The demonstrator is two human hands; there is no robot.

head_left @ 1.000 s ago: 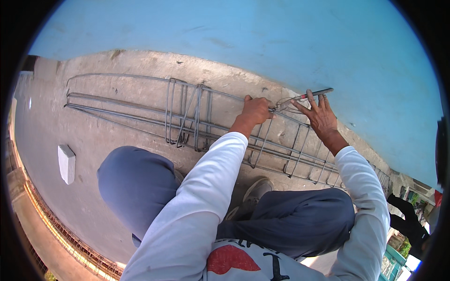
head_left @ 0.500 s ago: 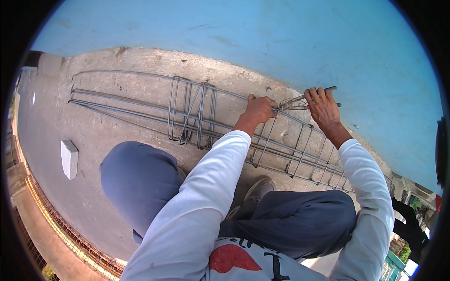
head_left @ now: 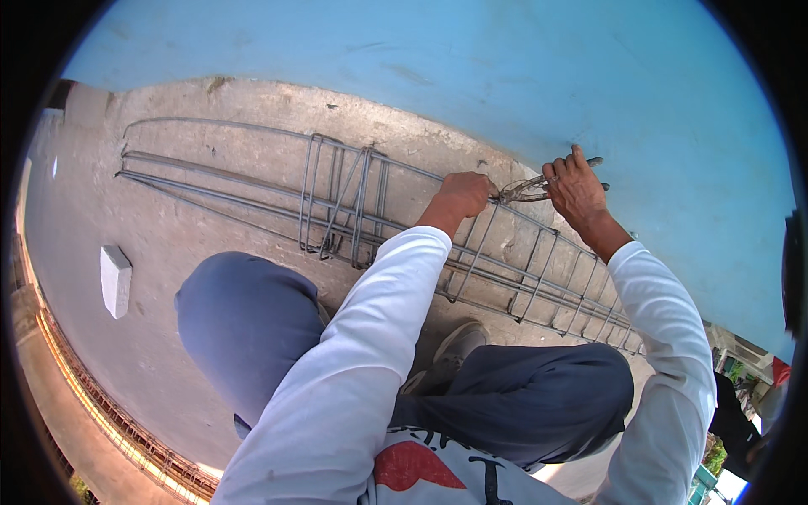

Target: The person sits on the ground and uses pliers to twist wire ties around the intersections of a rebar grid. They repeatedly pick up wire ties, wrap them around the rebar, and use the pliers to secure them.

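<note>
A long rebar cage [head_left: 404, 225] of thin steel bars and square stirrups lies across the concrete. My left hand [head_left: 461, 195] is closed around its far top bar. Right beside those fingers, the jaws of a pair of pincers [head_left: 523, 190] meet the bar at a stirrup joint; any tie wire there is too small to make out. My right hand [head_left: 576, 192] is wrapped round the pincers' handles, with one finger raised off them. Several loose stirrups [head_left: 362, 206] stand bunched together on the bars to the left of my left hand.
A blue wall [head_left: 471, 76] rises just beyond the cage. On the concrete floor [head_left: 168, 337] at left lies a white block [head_left: 115, 282]. My bent knees and a shoe [head_left: 459, 343] are close to the cage's near side. A dark-clothed person [head_left: 734, 421] is partly visible at far right.
One finger of my right hand has lifted off the pincers' handles. My left hand still grips the bar at the same spot. The view has shifted slightly.
</note>
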